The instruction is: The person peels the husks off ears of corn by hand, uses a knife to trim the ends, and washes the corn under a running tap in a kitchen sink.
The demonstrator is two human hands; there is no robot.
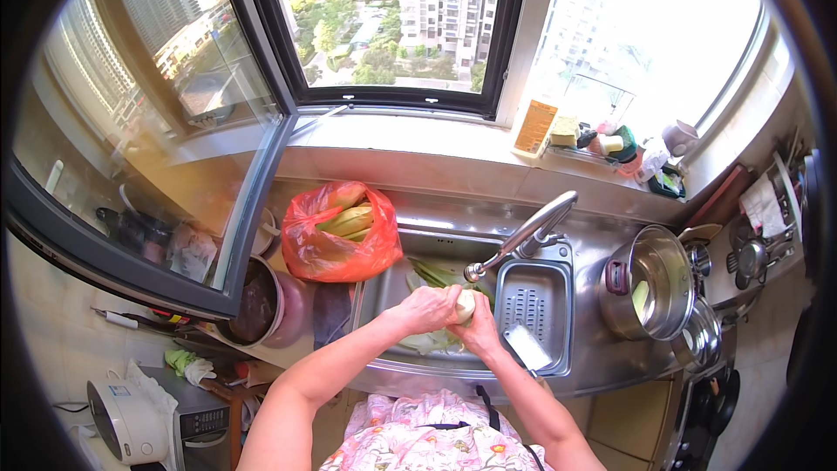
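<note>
My left hand (428, 309) and my right hand (482, 328) are together over the steel sink (386, 301), both closed around a pale ear of corn (465, 307). Its whitish end shows between them; the rest is hidden by the fingers. Under my hands, green and pale husk leaves (431, 341) lie in the sink basin. A red plastic bag (307, 242) at the basin's upper left holds several ears of corn in the husk (350, 221). To the right, a large steel pot (618, 314) has one pale yellow-green piece (640, 297) inside, apparently corn.
The curved faucet (543, 219) arches just above my hands. A cleaver (528, 345) lies across the front of the perforated drain basket (567, 314). An open window sash (258, 209) juts in at left above a bucket (280, 301). Bottles and sponges (563, 131) line the sill.
</note>
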